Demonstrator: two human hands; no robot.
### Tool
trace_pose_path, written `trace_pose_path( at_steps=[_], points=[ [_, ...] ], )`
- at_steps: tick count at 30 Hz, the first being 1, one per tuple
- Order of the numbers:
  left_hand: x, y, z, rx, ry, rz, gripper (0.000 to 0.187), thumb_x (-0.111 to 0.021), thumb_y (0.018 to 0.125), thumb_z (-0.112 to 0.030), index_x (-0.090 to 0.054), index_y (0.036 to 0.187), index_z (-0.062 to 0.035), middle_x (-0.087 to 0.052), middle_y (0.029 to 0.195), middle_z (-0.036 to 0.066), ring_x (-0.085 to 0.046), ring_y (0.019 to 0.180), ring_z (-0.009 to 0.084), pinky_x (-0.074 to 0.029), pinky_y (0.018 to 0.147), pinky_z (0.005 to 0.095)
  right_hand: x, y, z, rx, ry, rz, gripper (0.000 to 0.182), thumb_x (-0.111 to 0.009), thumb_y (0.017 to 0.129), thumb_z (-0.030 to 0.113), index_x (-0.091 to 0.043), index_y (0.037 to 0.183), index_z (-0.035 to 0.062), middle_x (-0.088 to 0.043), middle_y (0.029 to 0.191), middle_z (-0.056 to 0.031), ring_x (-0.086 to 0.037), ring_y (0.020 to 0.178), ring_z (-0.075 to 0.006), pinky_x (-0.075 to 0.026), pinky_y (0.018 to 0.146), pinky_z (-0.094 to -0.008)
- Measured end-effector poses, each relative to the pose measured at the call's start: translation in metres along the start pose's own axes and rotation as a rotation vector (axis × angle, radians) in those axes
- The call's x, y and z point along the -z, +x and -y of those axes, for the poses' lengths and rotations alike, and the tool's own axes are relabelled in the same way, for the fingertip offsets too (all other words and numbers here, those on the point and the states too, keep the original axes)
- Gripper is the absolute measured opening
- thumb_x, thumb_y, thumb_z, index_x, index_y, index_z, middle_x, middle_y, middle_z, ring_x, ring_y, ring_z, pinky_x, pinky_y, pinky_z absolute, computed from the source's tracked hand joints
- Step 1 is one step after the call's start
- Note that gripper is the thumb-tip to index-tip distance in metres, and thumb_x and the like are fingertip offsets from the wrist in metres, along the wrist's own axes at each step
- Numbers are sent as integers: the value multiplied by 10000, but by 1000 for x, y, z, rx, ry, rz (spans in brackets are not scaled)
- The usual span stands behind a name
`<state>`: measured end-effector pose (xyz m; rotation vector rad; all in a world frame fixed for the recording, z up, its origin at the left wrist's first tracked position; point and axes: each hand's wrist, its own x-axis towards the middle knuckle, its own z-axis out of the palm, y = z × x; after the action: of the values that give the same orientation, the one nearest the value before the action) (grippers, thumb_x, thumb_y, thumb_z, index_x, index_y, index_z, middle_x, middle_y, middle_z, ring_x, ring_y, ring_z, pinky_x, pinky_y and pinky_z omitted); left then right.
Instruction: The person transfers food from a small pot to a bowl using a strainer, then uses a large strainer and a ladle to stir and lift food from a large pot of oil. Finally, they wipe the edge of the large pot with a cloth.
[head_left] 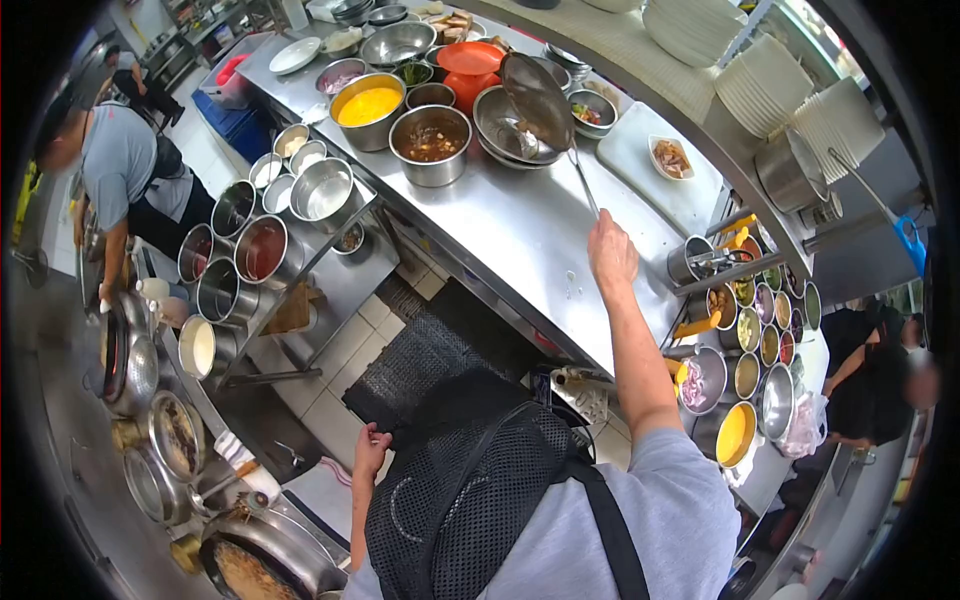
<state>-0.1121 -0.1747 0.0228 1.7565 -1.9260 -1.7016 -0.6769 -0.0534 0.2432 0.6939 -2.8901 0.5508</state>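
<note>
My right hand (612,252) is closed around the thin handle of a strainer (538,100), stretched out over the steel counter (500,225). The strainer's dark round head is tilted above a metal bowl (495,125), beside an orange container (470,80). Left of the bowl stand a pot of brown sauce (430,142) and a pot of yellow liquid (367,108). My left hand (371,450) hangs low by my body, its fingers loosely curled; whether it holds anything cannot be made out.
A white board (665,165) with a dish of food (671,157) lies at the right. Several containers of ingredients (750,325) stand beyond my right arm. Pots (267,248) and a co-worker (125,160) are at the left. Plates (765,85) sit on an overhead shelf.
</note>
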Motion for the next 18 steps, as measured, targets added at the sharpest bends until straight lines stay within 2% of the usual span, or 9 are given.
trace_pose_path(
  at_steps=[2,9,11,12,14,15,16,17,18],
  points=[
    [-6,-8,2,7,-17,3,584,-732,827,-168,-478,1309,45,-650,900,84,-631,791,169,-525,727,310,-2,0,-6,33,-32,-108,188,-496,936,170,-594,1064,74,-688,890,-190,-654,841,-420,-504,732,-538],
    [-17,-1,10,-49,-22,-6,563,-734,829,-172,-486,1292,30,-636,873,71,-616,777,156,-516,709,305,-6,-2,-9,-93,116,-120,229,-535,934,201,-600,1115,75,-660,789,-185,-658,783,-396,-513,719,-507],
    [-16,3,5,-72,5,-9,560,-737,829,-175,-486,1286,28,-634,869,70,-615,776,155,-516,708,306,-20,-4,-15,-37,437,-116,229,-563,939,224,-615,1053,31,-645,722,-125,-623,575,-247,-493,534,-382],
    [-15,6,4,-97,34,-9,556,-740,829,-178,-486,1280,26,-631,865,70,-614,774,154,-516,706,307,-20,-5,-12,-31,442,-114,229,-563,939,224,-615,1053,31,-645,722,-125,-623,575,-247,-493,534,-382],
    [-13,14,4,-56,0,6,555,-743,829,-183,-487,1277,23,-636,867,73,-617,778,157,-519,711,311,-23,-5,0,-350,1181,245,204,-590,934,225,-601,953,22,-541,625,-34,-473,460,-107,-377,420,-262],
    [-13,17,10,-10,-39,20,555,-746,830,-189,-488,1274,21,-641,868,77,-621,782,161,-521,717,315,-24,-8,2,-357,1267,280,199,-611,928,228,-609,977,35,-531,643,-10,-445,470,-73,-338,413,-226],
    [-17,23,20,-65,-34,23,565,-747,831,-197,-484,1283,18,-654,880,87,-633,798,174,-527,730,325,-25,-13,3,-352,1351,346,201,-632,921,232,-617,1002,48,-521,660,14,-416,481,-38,-299,406,-189],
    [-14,23,31,-105,-45,-11,576,-749,832,-205,-481,1292,15,-666,891,97,-644,813,188,-533,743,336,-17,-22,12,-371,1318,371,172,-643,917,236,-620,970,74,-501,664,30,-415,478,-39,-313,410,-193],
    [-8,4,4,-50,37,-53,596,-752,828,-234,-485,1298,17,-686,952,142,-667,872,225,-541,780,358,-27,-28,14,-359,1394,432,169,-622,935,241,-634,996,84,-459,649,58,-390,472,-27,-304,405,-192]
  ],
)
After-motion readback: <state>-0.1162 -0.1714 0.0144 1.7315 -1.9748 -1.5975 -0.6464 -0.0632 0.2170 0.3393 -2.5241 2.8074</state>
